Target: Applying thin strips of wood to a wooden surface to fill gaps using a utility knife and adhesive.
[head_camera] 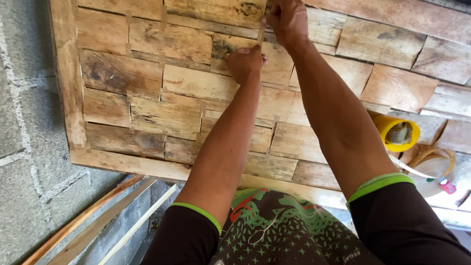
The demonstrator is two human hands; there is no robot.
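- Left hand (245,63) is curled in a fist against the wooden panel (147,93), pinching the lower end of a thin wood strip (260,34).
- Right hand (287,19) grips its top.
- Best kept upright, seated squarely in the gap between blocks.

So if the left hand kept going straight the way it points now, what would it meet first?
The left hand points up the wooden panel toward the thin wood strip pinched by the right hand. It would probably meet that strip first; it may touch it already, depth is unclear.
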